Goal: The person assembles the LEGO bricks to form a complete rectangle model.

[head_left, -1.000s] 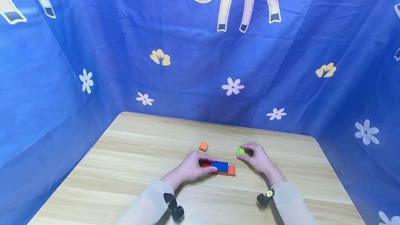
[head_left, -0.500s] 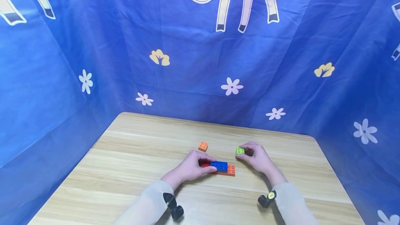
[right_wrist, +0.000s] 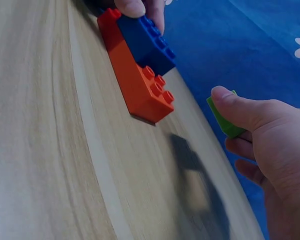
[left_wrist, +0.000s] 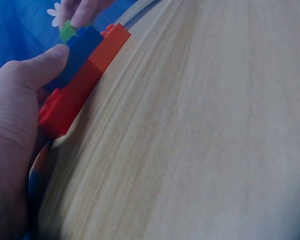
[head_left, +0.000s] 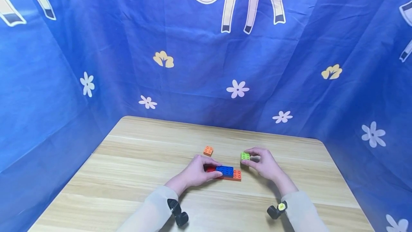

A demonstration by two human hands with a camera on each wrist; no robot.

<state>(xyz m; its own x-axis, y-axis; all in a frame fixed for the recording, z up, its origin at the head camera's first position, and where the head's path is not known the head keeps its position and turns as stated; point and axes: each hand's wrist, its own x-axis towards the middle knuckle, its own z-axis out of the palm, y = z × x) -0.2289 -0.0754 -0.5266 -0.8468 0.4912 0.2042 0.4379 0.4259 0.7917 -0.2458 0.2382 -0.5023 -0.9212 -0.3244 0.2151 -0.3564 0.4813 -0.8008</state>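
In the head view my left hand (head_left: 195, 171) grips a blue brick (head_left: 226, 171) with thumb and fingers, from the left end. That brick sits on top, bridging a red brick (left_wrist: 70, 107) and an orange-red brick (right_wrist: 145, 95) that lie end to end on the table. Studs show bare at both outer ends of this low build. My right hand (head_left: 266, 164) pinches a small lime-green brick (head_left: 245, 156) between thumb and fingers, behind and right of the build. From the right wrist view the green brick (right_wrist: 229, 122) is held up off the table, with a shadow below.
A loose small orange brick (head_left: 208, 150) lies on the wooden table (head_left: 135, 153) behind my left hand. Blue printed cloth (head_left: 193, 81) surrounds the table's back and sides. A black wrist camera (head_left: 178, 213) hangs at each sleeve cuff.
My right hand has brought the green brick slightly left, towards the build, and its shadow now shows beneath. My left hand keeps its grip; the head view has shifted a little.
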